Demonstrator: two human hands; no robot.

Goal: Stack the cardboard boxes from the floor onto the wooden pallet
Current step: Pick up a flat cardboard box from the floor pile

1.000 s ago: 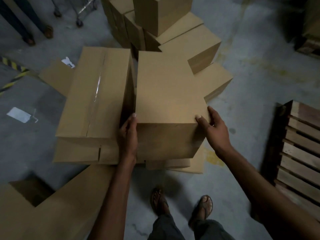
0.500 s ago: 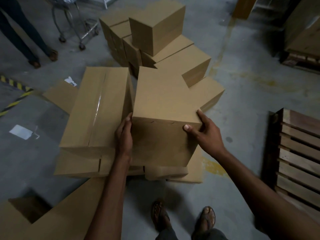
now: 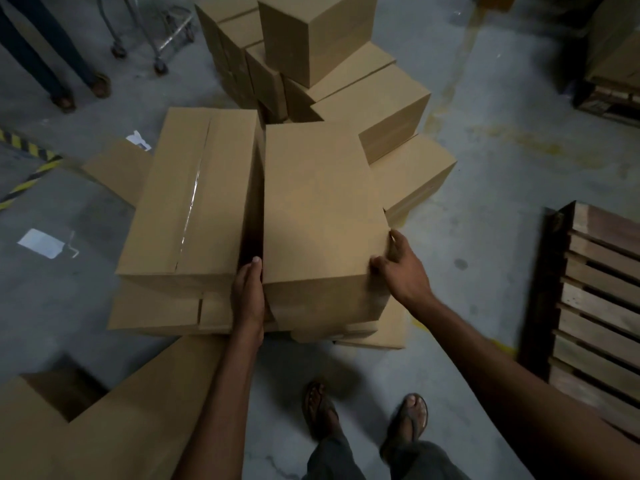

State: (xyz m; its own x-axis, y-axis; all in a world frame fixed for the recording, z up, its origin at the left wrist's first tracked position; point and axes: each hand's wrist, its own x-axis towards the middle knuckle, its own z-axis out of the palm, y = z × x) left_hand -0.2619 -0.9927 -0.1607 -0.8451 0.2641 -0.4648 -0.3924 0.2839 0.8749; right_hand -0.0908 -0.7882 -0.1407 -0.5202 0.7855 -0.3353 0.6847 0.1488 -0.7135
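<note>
Left hand (image 3: 247, 296) presses, right hand (image 3: 403, 271) grips box (image 3: 318, 209) edges; pallet (image 3: 602, 306) apart.

The single head-worn wide camera looks forward and steeply down, close above the cardboard boxes (image 3: 322, 209).

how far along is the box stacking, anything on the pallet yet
Done: nothing that shows; the part of the wooden pallet in view carries no box. In hand: the left hand presses the left side of a plain box and the right hand grips its near right corner. Left: that box, the taped box beside it and the box pile behind.
</note>
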